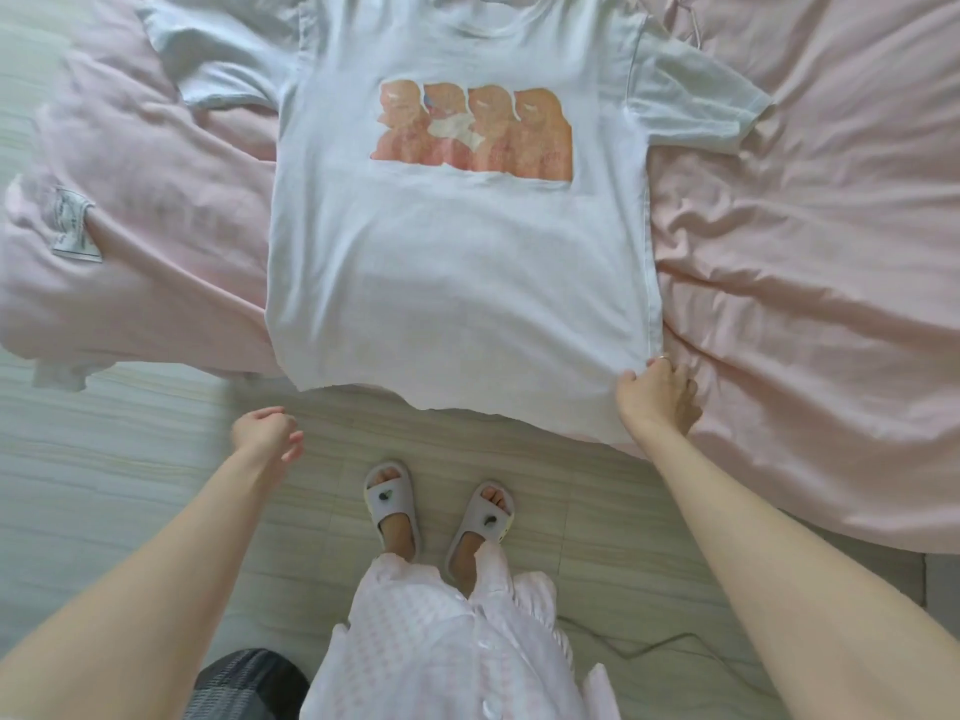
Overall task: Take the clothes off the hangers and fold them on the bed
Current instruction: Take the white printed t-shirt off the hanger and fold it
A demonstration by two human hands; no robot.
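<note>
The white cotton t-shirt with an orange print [457, 283] lies face up on the pink rumpled bed sheet [805, 252], its hem hanging over the near edge. The right hand [660, 392] pinches the near right hem corner; the left hand [267, 431] hovers loosely curled, holding nothing. It's probably light and floppy, so I'd grab corners and seams, since the middle would just bunch.

You stand on a pale tiled floor [130, 459] before a bed [805, 226] with rumpled pink bedding, softly lit.
</note>
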